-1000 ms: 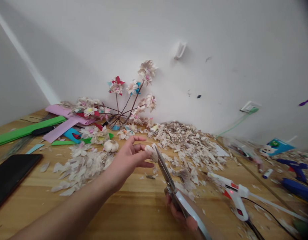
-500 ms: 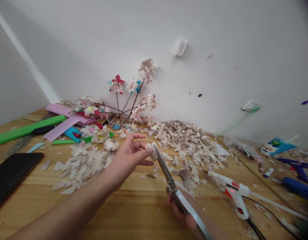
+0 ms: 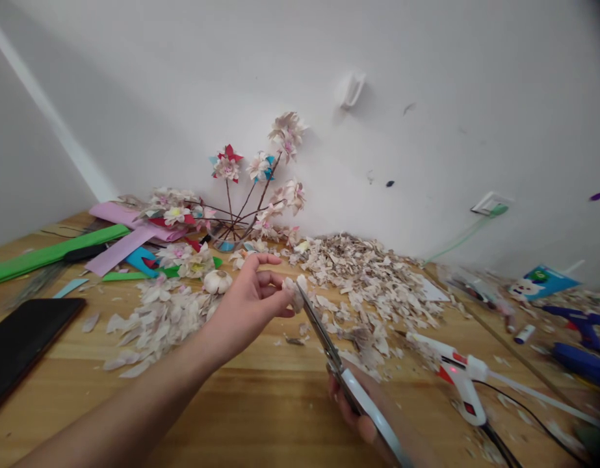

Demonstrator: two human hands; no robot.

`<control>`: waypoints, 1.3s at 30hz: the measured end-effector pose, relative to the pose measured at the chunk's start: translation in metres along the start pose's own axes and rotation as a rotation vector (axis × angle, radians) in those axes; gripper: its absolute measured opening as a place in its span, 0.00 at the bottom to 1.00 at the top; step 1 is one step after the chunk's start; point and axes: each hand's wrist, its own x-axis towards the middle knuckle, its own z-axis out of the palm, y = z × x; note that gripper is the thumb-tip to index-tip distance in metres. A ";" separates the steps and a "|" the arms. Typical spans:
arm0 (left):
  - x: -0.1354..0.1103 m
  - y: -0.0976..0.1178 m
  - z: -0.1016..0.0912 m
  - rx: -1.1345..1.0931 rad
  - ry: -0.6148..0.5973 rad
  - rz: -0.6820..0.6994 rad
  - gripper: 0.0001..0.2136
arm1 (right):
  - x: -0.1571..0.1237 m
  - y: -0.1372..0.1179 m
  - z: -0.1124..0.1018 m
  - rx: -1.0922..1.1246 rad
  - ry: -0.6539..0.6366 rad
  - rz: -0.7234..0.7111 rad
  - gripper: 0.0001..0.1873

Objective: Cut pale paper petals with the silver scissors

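Both hands are busy above the tabletop (image 3: 260, 403). The left hand (image 3: 246, 305) reaches in from 8 o'clock and pinches a small pale flake (image 3: 296, 290) between thumb and forefinger, with the other fingers loosely fanned above it. The right hand (image 3: 363, 419), low at 5 o'clock and partly cut off by the picture's edge, is wrapped around the handles of the scissors (image 3: 324, 335).

The flake is held in the air near the middle of the view, clear of the wood, with the blade tips touching or just beside it. The blades look almost closed, though I cannot tell whether the flake sits between them.

The main risk, as I judge it, is to the left fingertips. They sit right next to the blade tips, so a cut taken too deep could nick the skin. The flake looks thin and brittle, so it could tear or crumble instead of cutting cleanly. If it slips from the pinch, it could be lost among the heap of similar scraps (image 3: 372, 279) at 1 o'clock. A glue gun (image 3: 458, 380) lies at 3 o'clock of the right hand with a red light showing, and a sweeping wrist could brush it.

The scissors' long axis runs from the handles at 5 o'clock to the tips at 11 o'clock, pointing at the pinching fingers.
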 end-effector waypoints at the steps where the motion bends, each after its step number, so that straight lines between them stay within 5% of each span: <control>1: 0.000 0.001 0.000 -0.003 0.004 -0.007 0.20 | 0.000 -0.004 0.000 0.006 0.000 -0.014 0.41; 18: 0.001 -0.002 0.004 -0.109 0.027 -0.015 0.19 | -0.004 -0.027 0.003 0.103 0.095 0.127 0.36; 39: 0.004 -0.008 0.001 0.030 -0.029 -0.037 0.19 | -0.004 -0.007 0.004 0.135 0.183 -0.074 0.36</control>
